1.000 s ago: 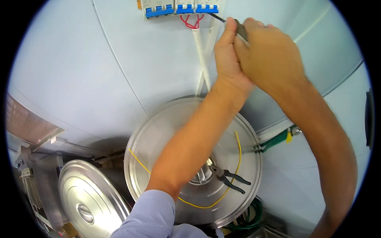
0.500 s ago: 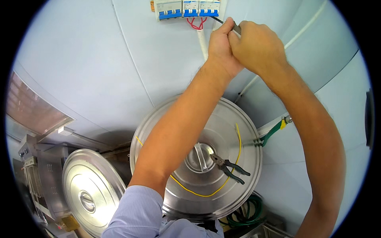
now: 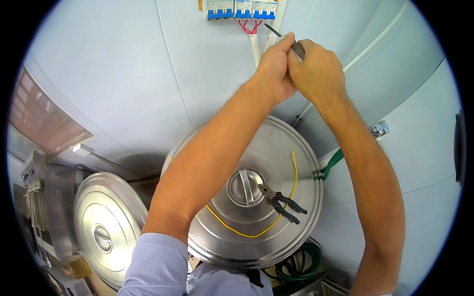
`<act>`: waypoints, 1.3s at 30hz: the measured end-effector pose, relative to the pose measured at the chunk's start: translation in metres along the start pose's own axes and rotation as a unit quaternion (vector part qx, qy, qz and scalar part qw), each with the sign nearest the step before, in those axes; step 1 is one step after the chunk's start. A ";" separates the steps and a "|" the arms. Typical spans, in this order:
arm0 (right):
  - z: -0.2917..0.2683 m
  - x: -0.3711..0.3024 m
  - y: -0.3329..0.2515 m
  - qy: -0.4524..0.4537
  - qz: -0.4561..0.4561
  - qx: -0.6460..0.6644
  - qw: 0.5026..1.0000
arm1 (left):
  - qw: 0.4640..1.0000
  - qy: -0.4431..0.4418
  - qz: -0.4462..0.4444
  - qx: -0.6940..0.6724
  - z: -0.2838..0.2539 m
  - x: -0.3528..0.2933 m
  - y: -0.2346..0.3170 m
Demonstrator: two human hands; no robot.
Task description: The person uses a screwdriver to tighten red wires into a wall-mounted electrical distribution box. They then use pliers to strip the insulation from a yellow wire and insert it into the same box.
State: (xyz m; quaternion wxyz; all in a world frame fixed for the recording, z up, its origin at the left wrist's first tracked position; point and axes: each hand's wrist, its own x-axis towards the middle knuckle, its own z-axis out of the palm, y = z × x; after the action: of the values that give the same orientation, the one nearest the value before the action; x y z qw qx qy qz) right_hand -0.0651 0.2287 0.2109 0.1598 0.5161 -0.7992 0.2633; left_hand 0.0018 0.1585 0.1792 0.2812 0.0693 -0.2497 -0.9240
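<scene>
A screwdriver (image 3: 297, 50) with a dark handle is gripped between both my hands in front of the wall. Its thin shaft points up and left, the tip just below the right end of a row of circuit breakers (image 3: 242, 10) with blue switches. My left hand (image 3: 275, 66) is closed near the front of the handle, thumb along it. Wrapped round the back of the handle, my right hand (image 3: 317, 70) presses against the left. Red wires (image 3: 250, 26) loop from under the breakers into a white cable sleeve (image 3: 255, 47).
Below my arms is a large round metal lid (image 3: 237, 254) with pliers (image 3: 282, 203) and a yellow wire (image 3: 232, 230) on it. Another metal lid (image 3: 109, 222) leans at the left. A coiled green hose (image 3: 302, 264) lies low, near a wall tap (image 3: 379, 129) at right.
The screwdriver tip has drawn down and away from the breakers' lower edge, both hands moving with it. The whole view has shifted slightly.
</scene>
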 end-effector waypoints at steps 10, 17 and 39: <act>0.014 0.002 -0.001 0.040 -0.024 -0.032 0.998 | 0.998 -0.048 0.028 0.004 -0.015 0.008 -0.001; 0.022 0.006 0.004 0.114 -0.127 -0.112 0.979 | 0.995 -0.088 0.023 -0.045 -0.023 0.018 0.000; -0.004 0.025 -0.028 -0.016 -0.007 -0.027 0.999 | 0.993 0.054 0.018 -0.104 0.009 0.017 0.021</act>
State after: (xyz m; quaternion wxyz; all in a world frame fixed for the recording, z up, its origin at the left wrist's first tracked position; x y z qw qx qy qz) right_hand -0.0503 0.2034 0.2345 0.1623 0.5212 -0.8050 0.2322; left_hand -0.0048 0.1376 0.1980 0.3167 0.0852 -0.1376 -0.9346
